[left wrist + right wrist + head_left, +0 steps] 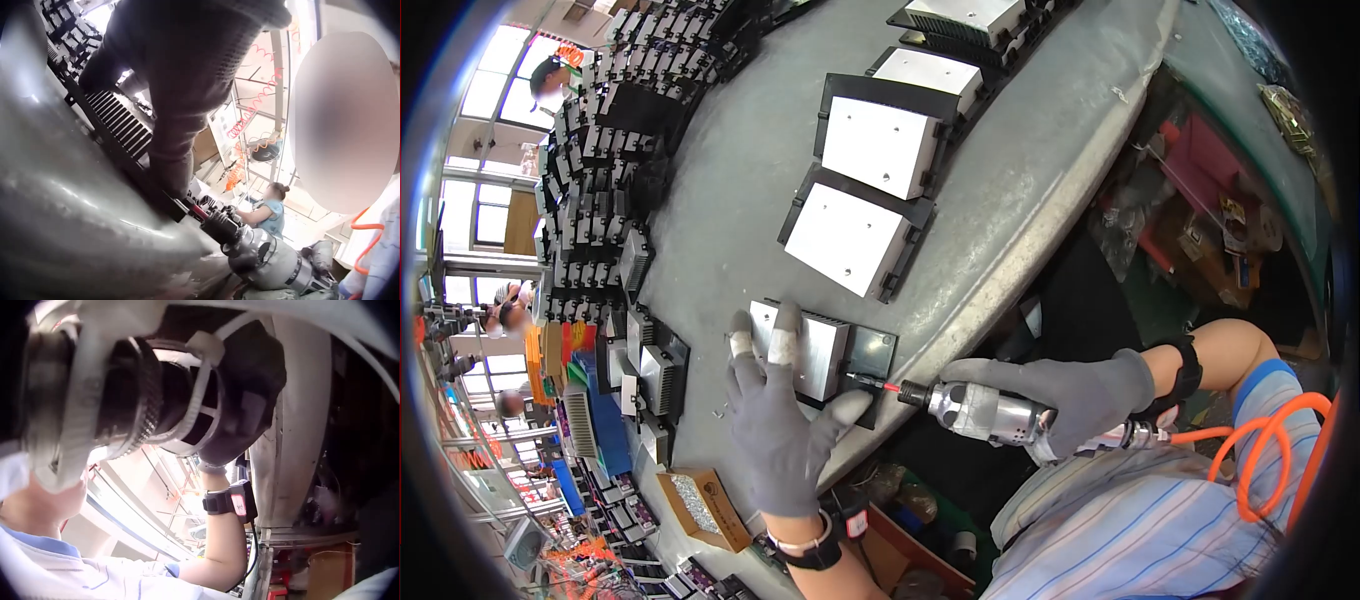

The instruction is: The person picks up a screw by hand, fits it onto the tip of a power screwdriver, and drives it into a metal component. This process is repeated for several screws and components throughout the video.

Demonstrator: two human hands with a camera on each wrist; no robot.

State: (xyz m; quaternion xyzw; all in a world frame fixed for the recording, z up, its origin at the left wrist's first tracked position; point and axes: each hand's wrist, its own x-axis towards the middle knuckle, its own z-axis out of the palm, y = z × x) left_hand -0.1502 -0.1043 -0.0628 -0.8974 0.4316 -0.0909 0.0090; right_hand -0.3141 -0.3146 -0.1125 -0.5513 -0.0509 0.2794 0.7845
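My gloved left hand (772, 430) lies over a silver finned heat sink (820, 355) on a black plate (870, 352), its taped fingers stretched across the metal. In the left wrist view, the heat sink's fins (119, 122) show between thumb and fingers. My gloved right hand (1090, 390) grips an air screwdriver (990, 412), held nearly level with an orange hose behind it. The driver's bit (868, 381) points at the plate's near edge, close to the left thumb. In the right wrist view, the screwdriver's body (181, 400) fills the upper left.
Finished-looking silver-topped units (845, 235) stand in a row along the grey bench (730, 180). Many black-and-silver units (590, 200) crowd its far side. A cardboard box of small metal pieces (703, 508) sits left of the left hand. The orange hose (1260, 430) loops beside the right arm.
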